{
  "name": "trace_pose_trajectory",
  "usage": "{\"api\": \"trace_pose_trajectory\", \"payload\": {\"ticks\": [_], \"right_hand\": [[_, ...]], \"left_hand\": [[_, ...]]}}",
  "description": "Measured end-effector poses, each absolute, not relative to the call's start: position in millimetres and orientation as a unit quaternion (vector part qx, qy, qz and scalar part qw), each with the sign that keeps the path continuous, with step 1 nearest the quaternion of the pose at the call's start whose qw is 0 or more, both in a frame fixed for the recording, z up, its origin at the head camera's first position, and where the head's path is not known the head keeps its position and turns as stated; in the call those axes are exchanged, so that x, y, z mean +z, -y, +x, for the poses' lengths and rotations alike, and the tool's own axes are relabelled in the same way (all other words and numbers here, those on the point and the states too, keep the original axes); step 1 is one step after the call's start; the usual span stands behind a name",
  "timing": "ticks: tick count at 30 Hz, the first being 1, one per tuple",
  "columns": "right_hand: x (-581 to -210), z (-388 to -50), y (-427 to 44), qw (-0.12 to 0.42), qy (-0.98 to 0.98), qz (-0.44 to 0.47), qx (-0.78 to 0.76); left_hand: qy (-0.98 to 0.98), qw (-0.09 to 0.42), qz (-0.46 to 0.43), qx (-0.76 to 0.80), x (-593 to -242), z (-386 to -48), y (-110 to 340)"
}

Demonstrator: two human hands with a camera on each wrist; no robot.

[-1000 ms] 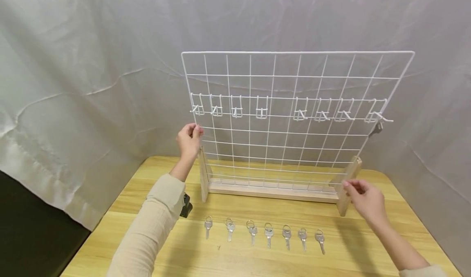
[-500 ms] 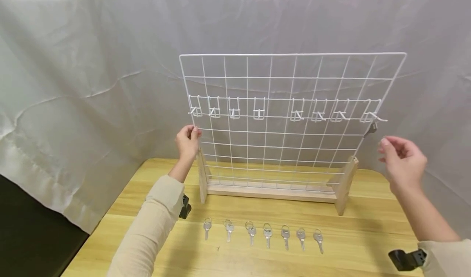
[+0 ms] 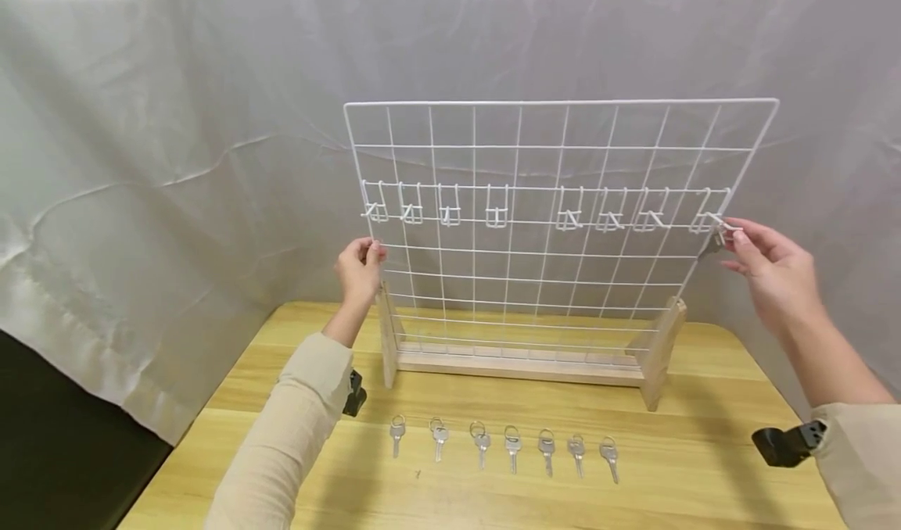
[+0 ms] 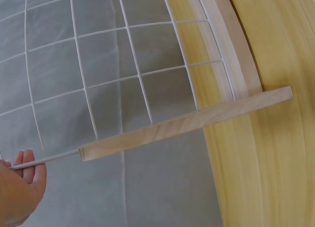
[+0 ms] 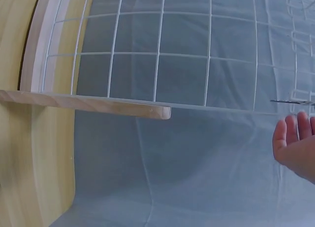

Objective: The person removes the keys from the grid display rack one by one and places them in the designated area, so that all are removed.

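A white wire grid panel stands upright in a wooden stand. My left hand pinches the grid's left edge wire just above the stand's left post; its curled fingers show on that wire in the left wrist view. My right hand is at the rightmost white hook, where a key hangs. Thumb and forefinger pinch at the hook's tip by the key's ring; the exact contact is hard to make out. In the right wrist view the key lies just above the fingertips.
Several more white hooks line the grid in a row. Several keys with rings lie in a row on the wooden table in front of the stand. A grey curtain surrounds the table behind and at the sides.
My right hand has risen from near the stand's right post, swung out to the right, then come in to the rightmost hook and its key. The left hand stays on the grid's edge.
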State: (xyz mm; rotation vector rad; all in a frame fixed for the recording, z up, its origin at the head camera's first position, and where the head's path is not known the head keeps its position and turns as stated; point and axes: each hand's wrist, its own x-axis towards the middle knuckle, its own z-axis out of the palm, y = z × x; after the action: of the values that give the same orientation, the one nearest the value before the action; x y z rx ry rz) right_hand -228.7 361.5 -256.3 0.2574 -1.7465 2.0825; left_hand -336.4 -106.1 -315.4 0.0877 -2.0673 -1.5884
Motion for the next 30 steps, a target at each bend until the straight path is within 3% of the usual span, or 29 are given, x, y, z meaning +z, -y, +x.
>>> {"api": "trace_pose_trajectory", "payload": {"ticks": [6, 13, 21, 30], "right_hand": [[-259.9, -238.7, -361.5, 0.160, 0.603, 0.144, 0.768], [-266.2, -239.3, -357.4, 0.167, 0.598, 0.125, 0.774], [-264.9, -236.3, -350.2, 0.253, 0.505, 0.062, 0.823], [-256.4, -228.9, -343.3, 0.311, 0.563, -0.020, 0.765]], "left_hand": [[0.767, 0.256, 0.035, -0.587, -316.3, -338.2, 105.2], [0.761, 0.259, 0.036, -0.594, -316.4, -337.5, 104.9], [0.765, 0.270, 0.031, -0.584, -318.3, -339.9, 102.9], [0.738, 0.295, 0.018, -0.607, -319.9, -339.4, 104.7]]}}
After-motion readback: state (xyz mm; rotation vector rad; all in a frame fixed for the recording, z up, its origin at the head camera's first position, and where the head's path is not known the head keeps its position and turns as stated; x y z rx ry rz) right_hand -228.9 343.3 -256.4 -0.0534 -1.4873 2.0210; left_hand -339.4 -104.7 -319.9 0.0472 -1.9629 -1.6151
